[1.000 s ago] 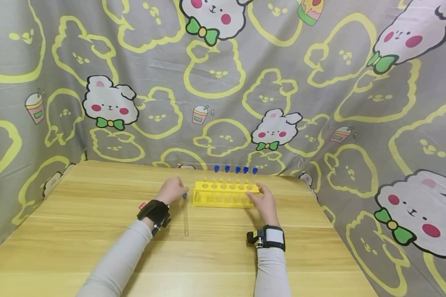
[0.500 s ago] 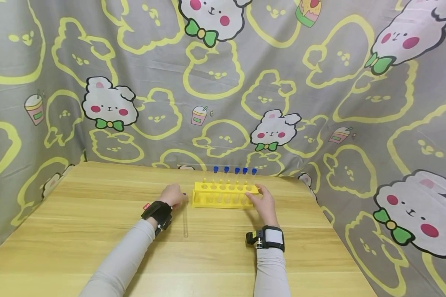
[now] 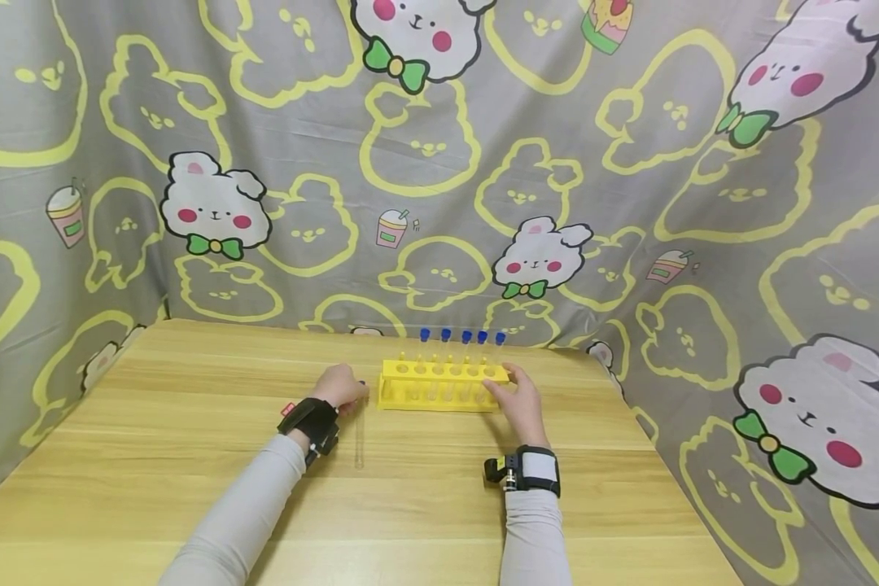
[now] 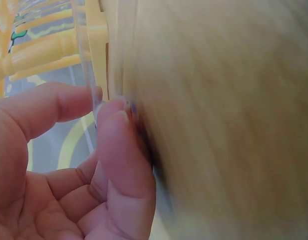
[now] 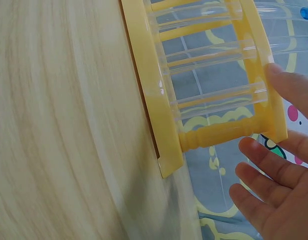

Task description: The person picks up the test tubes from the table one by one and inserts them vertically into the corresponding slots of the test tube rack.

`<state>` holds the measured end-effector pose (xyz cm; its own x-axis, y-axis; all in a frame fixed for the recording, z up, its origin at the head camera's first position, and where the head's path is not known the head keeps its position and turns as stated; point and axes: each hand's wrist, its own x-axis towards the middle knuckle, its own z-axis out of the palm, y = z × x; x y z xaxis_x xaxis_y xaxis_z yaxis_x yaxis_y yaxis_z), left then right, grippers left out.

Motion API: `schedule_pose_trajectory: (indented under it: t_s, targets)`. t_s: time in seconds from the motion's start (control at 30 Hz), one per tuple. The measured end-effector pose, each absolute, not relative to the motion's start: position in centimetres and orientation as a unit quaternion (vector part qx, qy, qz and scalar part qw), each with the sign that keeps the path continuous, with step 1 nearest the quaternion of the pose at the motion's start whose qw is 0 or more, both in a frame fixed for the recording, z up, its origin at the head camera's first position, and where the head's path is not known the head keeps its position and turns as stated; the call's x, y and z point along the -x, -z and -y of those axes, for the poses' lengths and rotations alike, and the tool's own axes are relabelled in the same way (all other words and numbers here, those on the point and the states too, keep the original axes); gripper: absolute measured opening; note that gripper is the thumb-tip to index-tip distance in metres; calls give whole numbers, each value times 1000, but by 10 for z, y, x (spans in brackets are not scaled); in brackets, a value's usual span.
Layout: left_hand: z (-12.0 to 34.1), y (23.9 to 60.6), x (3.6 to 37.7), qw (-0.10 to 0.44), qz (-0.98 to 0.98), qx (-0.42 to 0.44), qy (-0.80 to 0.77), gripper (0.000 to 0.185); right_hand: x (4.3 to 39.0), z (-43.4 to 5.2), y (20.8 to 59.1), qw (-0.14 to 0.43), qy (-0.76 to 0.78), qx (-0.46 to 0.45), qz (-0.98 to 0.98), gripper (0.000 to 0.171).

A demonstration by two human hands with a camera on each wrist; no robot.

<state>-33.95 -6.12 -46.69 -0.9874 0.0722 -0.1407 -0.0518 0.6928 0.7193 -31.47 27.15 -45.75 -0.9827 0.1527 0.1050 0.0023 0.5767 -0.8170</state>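
My left hand [image 3: 340, 387] pinches a clear test tube [image 3: 360, 443] near its blue cap, between thumb and fingertips. The tube slants toward me, low over the table, left of a yellow test tube rack [image 3: 443, 372]. In the left wrist view the clear tube is blurred at the fingertips of the left hand [image 4: 111, 150]. My right hand [image 3: 522, 403] holds the rack's right end, thumb on its top plate. The right wrist view shows the other fingers stretched out beside the rack's end post [image 5: 218, 134]. Several tubes with blue caps [image 3: 466, 336] stand upright in the rack.
The wooden table [image 3: 425, 521] runs back to a grey patterned curtain [image 3: 322, 122], which hangs close behind the rack and along both sides. The rack's leftmost hole [image 3: 403, 369] has no capped tube above it.
The left hand has shifted and turned slightly, partly covering the tube's cap. The tube's lower end has swung a little left. The right hand and rack stay in place.
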Motion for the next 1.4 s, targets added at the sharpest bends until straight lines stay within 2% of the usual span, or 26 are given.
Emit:
schedule_pose_trajectory:
  t_s: [0.2,0.33,0.47,0.77,1.03,1.4]
  targets:
    - [61,463,339,87,-912,5,-400,34,314,-271,457,81,-459,43,884,69]
    - [62,458,338,65,-911,-2,-407,39,314,-271,457,80,-463,43,882,68]
    - [64,453,337,41,-903,0,-428,34,316,-272,458,80,-466,41,880,69]
    - [66,440,333,-51,-889,-25,-455,19,317,-273,460,79,-470,41,878,70]
    - [60,422,329,-95,-843,-62,-525,22,317,-273,460,82,-467,41,879,69]
    - [43,391,320,-203,-795,-105,-561,18,315,-272,458,76,-471,43,878,68]
